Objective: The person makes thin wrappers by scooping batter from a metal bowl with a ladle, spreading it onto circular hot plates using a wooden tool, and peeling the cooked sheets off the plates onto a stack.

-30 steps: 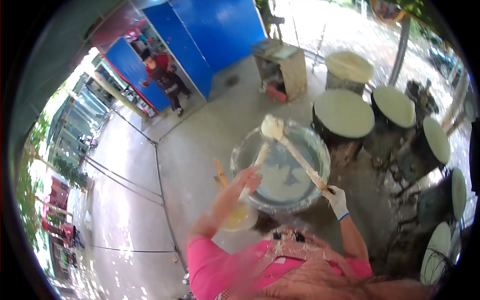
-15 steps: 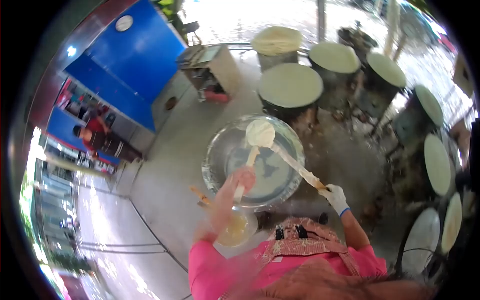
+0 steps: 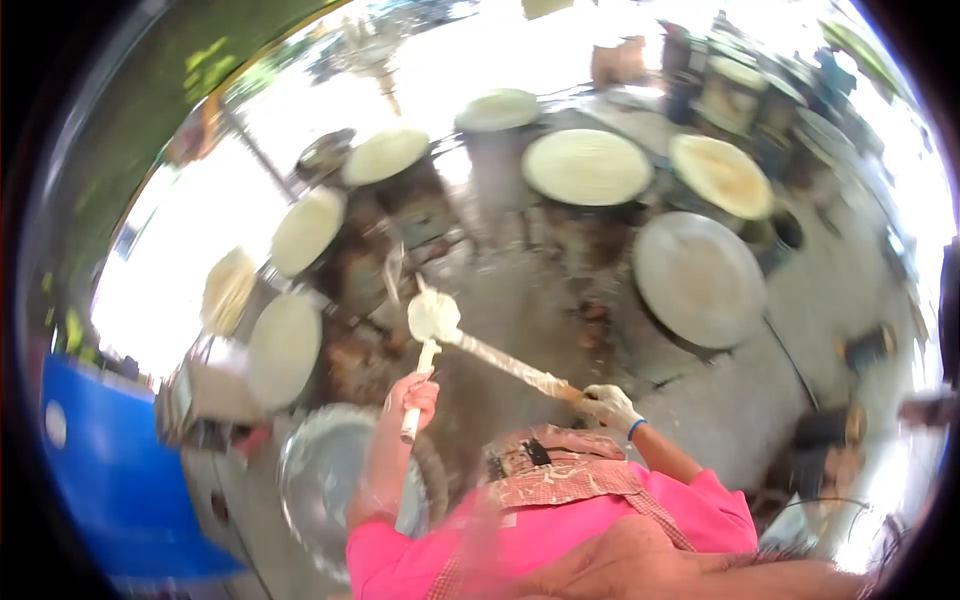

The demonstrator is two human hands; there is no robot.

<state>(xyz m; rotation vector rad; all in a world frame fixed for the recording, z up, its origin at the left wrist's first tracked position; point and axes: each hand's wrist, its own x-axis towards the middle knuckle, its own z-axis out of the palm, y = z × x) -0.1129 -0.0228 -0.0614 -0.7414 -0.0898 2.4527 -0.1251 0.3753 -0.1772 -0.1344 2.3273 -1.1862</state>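
Observation:
My bare left hand [image 3: 412,398] is closed around a short pale stick [image 3: 427,360] that points away from me. In my gloved right hand [image 3: 610,408] is a long wooden-handled stick [image 3: 505,365], its shaft coated in batter. The far ends of both sticks meet at a round, pale lump of dough or thick batter [image 3: 433,315], held up in front of me. Which stick bears the lump I cannot tell. Beside my left forearm stands a large metal basin [image 3: 300,470], partly hidden by my arm.
Several stoves carry round pale-topped griddles [image 3: 587,167] in an arc ahead. A bare grey griddle [image 3: 690,285] is on the right, near a griddle with a browned sheet [image 3: 722,178]. A small cabinet [image 3: 225,395] and blue panel [image 3: 120,470] stand left.
My view and body have turned right, away from the basin toward the griddles. Both sticks and the pale lump have moved from above the basin to over the floor between the stoves.

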